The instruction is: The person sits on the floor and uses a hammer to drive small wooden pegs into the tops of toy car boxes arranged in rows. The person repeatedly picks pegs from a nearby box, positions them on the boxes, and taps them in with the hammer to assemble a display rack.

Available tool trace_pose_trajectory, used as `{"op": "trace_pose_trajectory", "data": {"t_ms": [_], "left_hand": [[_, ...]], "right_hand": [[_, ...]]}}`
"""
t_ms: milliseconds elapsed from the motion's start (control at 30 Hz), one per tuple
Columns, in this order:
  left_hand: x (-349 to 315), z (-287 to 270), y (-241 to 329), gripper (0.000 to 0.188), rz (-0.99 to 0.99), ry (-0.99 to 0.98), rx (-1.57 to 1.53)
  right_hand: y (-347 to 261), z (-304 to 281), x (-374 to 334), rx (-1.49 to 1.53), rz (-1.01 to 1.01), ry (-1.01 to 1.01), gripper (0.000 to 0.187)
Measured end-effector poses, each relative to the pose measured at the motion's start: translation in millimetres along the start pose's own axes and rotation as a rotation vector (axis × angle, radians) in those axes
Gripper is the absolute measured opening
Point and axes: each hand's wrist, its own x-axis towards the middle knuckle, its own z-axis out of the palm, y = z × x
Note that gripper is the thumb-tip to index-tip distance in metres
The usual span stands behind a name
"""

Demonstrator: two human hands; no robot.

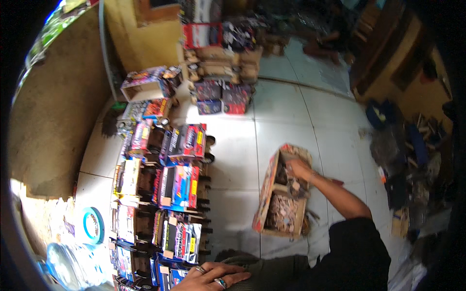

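Note:
My right hand (299, 169) reaches into the far compartment of an open two-part box (264, 206) with printed sides, on the tiled floor. Its fingers are hidden and blurred among the dark small contents. The near compartment holds many small brown pieces (285, 212). My left hand (216, 276), wearing rings, lies with fingers stretched over my dark-clothed leg (276, 269), holding nothing. Beside it stand rows of colourful toy trucks (179, 186) with box-shaped bodies and dark wheels.
More toy trucks (223, 97) stand farther back. At left are a large clear water bottle (73, 266) and a teal ring-shaped item (92, 225). Dark bags and loose items (391, 145) line the right side. Another person (323, 46) sits at the far back.

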Motion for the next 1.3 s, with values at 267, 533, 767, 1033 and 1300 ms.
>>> {"op": "trace_pose_trajectory", "data": {"t_ms": [267,533,767,1033,1300], "left_hand": [[9,-20,-7,0.052,-0.116,-0.037,-0.185],[15,-5,2,0.039,0.099,0.679,0.116],[-49,9,0,0.040,0.104,0.661,0.038],[-89,-2,-5,0.047,0.206,0.729,0.094],[-138,-52,-58,0.033,0.033,1.238,-0.388]], "right_hand": [[-98,-170,-84,0.326,-0.074,0.120,0.033],[-266,-241,-155,0.548,-0.756,-0.046,0.023],[-346,-248,-171,0.508,-0.932,-0.286,0.023],[-368,-255,-184,0.848,-0.832,-0.198,0.025],[-350,-290,-131,1.905,-0.791,0.156,0.024]]}}
